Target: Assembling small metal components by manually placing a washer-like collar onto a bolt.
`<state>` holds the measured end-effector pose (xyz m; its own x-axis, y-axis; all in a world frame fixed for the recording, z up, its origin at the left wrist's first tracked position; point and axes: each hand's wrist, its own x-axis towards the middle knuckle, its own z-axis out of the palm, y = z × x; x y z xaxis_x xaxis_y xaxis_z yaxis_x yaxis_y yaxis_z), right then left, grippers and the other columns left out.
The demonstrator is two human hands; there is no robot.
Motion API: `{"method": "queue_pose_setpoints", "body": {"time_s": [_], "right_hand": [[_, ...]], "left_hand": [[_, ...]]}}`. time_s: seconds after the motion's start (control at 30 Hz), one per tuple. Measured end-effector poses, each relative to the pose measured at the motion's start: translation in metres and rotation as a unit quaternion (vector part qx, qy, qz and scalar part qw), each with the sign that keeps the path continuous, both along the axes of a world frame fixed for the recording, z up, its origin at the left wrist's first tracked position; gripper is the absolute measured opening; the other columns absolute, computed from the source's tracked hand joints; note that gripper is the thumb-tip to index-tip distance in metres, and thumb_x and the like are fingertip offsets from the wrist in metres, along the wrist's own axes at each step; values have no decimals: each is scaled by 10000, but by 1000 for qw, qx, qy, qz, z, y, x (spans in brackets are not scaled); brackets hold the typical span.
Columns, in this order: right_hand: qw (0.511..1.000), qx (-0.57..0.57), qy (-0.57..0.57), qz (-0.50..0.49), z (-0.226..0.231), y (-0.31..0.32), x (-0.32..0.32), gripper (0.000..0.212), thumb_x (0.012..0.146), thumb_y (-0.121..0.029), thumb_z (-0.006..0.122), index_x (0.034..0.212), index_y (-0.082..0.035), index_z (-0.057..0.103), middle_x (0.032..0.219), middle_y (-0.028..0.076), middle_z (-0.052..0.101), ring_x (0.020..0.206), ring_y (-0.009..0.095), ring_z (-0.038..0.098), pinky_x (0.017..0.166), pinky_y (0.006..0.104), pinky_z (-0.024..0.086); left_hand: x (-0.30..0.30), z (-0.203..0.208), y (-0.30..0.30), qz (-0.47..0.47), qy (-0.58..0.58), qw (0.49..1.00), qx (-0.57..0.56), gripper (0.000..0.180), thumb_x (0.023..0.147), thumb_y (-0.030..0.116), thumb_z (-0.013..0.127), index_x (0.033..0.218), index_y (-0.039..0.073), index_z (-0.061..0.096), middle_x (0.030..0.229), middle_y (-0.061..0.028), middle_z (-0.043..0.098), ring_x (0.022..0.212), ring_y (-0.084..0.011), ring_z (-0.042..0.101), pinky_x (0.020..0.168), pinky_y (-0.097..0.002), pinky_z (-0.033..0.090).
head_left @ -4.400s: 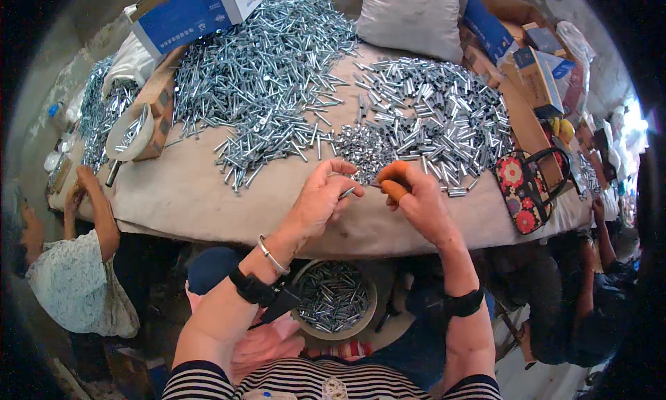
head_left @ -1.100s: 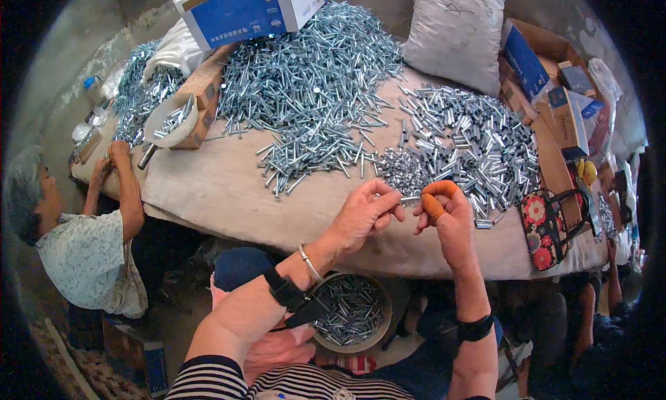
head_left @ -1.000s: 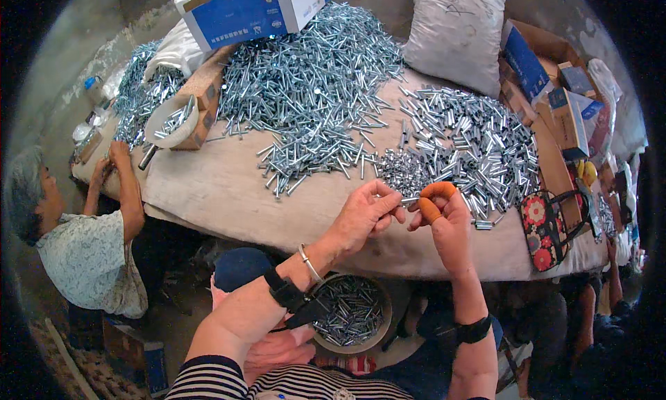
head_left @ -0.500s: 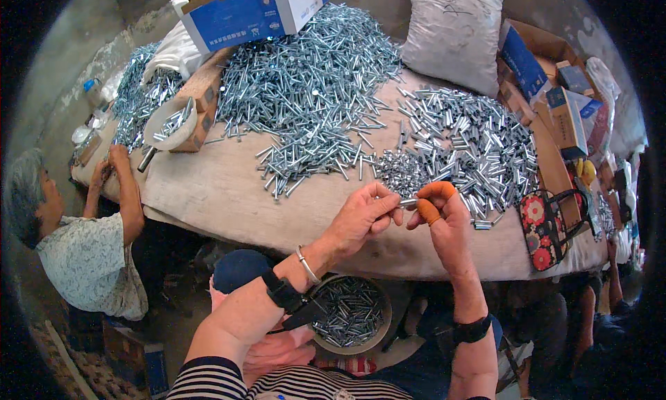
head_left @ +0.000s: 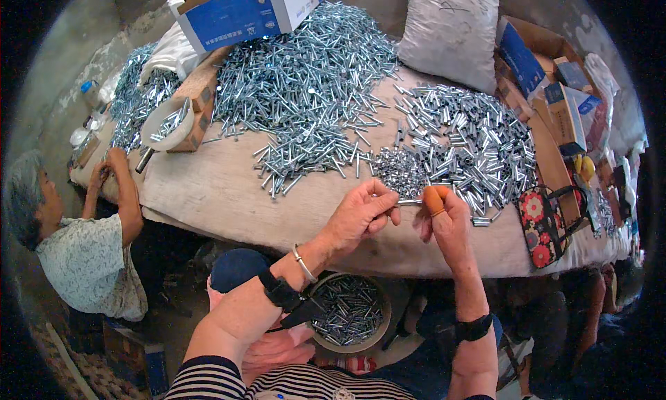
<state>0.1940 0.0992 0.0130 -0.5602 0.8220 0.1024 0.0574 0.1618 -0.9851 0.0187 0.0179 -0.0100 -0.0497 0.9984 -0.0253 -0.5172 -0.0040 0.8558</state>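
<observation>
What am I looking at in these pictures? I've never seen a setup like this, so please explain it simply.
There's no robot here: these are a person's bare hands, seen from above. The view comes from the left of two wide fisheye cameras worn on the head, so edges look curved.

On the cloth-covered work surface lie a big heap of bolts, a pile of short metal tubes and, between them, a cluster of small shiny metal parts. A basin of metal pieces sits lower down.

The left hand pinches a slim metal rod. The right hand is at its other end; whether it grips is unclear.
</observation>
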Motion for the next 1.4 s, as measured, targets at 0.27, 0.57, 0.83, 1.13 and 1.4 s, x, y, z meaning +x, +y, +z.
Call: {"method": "queue_pose_setpoints", "body": {"time_s": [0.27, 0.57, 0.83, 1.13, 1.4], "right_hand": [[999, -31, 1, 8, 7, -8, -8, 154, 957, -160, 541, 980, -16, 592, 687, 53, 617, 503, 83, 532, 447, 229, 417], [999, -11, 48, 9, 7, -6, -4, 209, 950, -225, 577, 926, -20, 608, 620, 41, 598, 465, 86, 523, 422, 225, 409], [998, -30, -47, 12, 11, 3, 4, 269, 959, -261, 541, 890, -23, 645, 586, 26, 573, 448, 63, 496, 415, 203, 388], [992, -29, -119, 32, 2, -4, -6, 234, 933, -238, 576, 930, -20, 662, 642, 24, 595, 519, 77, 539, 462, 224, 430], [992, -26, -109, 53, -2, -3, -15, 227, 935, -221, 570, 965, -14, 659, 652, 28, 602, 514, 74, 533, 455, 223, 424]], "left_hand": [[-2, -3, 2, 3, -15, 1000, 5, 128, 961, 192, 561, 924, 78, 515, 752, -71, 620, 446, -15, 379, 391, -161, 264], [-6, 0, 2, 18, -15, 1000, 8, 116, 966, 178, 550, 926, 71, 527, 754, -72, 627, 446, -8, 389, 391, -154, 268], [-7, 11, -10, -226, 188, 954, 51, 180, 947, 225, 590, 968, 47, 584, 860, -57, 659, 727, -79, 581, 658, -228, 472], [-69, 6, 1, 142, 268, 953, 8, 258, 922, 205, 601, 1089, 12, 567, 978, -76, 658, 893, -134, 609, 808, -265, 486], [-142, -27, 13, 453, 612, 645, -64, 486, 829, 392, 645, 1177, 63, 555, 1237, -176, 540, 1182, -345, 448, 1050, -433, 274]]}}
